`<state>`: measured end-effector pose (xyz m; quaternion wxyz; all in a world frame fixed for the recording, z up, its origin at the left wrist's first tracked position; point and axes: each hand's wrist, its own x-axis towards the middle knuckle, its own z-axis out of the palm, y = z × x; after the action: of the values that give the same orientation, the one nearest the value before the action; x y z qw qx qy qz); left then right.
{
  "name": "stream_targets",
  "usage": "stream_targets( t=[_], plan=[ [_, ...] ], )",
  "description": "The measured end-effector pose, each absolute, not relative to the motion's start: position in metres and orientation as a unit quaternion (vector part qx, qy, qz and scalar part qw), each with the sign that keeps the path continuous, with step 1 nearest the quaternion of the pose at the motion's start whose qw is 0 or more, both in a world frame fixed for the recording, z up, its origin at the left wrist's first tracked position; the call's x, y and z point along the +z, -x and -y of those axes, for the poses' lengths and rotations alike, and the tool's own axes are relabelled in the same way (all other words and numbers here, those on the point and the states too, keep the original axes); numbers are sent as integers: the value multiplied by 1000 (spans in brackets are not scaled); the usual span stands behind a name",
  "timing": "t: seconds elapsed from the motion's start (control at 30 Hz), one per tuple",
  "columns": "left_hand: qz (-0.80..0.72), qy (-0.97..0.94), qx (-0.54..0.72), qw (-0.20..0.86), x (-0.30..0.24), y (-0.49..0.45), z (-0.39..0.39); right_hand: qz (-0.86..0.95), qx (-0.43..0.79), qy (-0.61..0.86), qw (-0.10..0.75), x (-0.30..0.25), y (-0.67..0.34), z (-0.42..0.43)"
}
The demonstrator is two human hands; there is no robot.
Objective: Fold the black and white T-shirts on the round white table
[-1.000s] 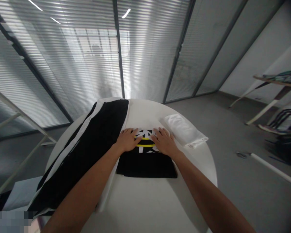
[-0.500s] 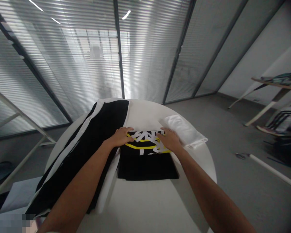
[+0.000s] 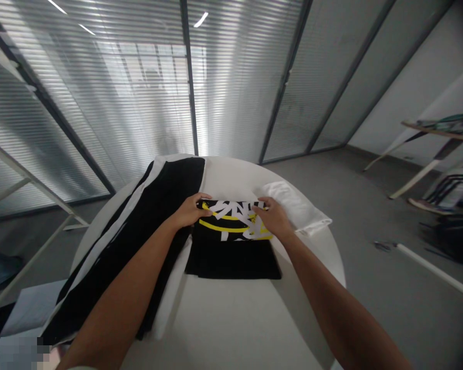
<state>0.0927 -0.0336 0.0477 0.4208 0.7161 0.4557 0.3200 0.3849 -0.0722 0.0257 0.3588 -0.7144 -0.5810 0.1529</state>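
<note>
A black garment (image 3: 233, 261) with a white and yellow print lies folded on the round white table (image 3: 231, 318). Its printed flap is at the far side, the plain black part nearer me. My left hand (image 3: 190, 211) pinches the flap's far left corner, thumb on top and fingers behind the edge. At the far right corner, my right hand (image 3: 273, 216) grips the same edge in a like way. The far edge looks slightly raised. Fingertips behind the cloth are hidden.
Black trousers (image 3: 165, 200) with a white stripe lie along the table's left side. A folded white cloth (image 3: 299, 205) is at the right. Beyond the table stand blind-covered glass partitions (image 3: 235, 92). To the right are another table (image 3: 428, 128) and a white pole (image 3: 435, 270).
Both hands have drawn the garment slightly away from me, its near edge shifting with it. The fingers now close around the flap's far corners, where before they lay flatter on it.
</note>
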Motion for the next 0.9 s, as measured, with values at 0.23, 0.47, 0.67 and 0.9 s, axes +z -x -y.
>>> stream_targets(
  t=[0.23, 0.47, 0.67, 0.9],
  plan=[
    [-440, -635, 418, 478, 55, -98, 38, 550, 210, 639, 495, 31, -388, 72],
    [-358, -595, 548, 467, 63, -103, 40, 489, 290, 482, 667, 46, -382, 79],
    [-230, -581, 507, 594, 77, -83, 41, 498, 340, 487, 632, 52, -388, 90],
    [-381, -653, 385, 529, 83, -80, 37, 599, 164, 583, 524, 52, -396, 95]
  ],
)
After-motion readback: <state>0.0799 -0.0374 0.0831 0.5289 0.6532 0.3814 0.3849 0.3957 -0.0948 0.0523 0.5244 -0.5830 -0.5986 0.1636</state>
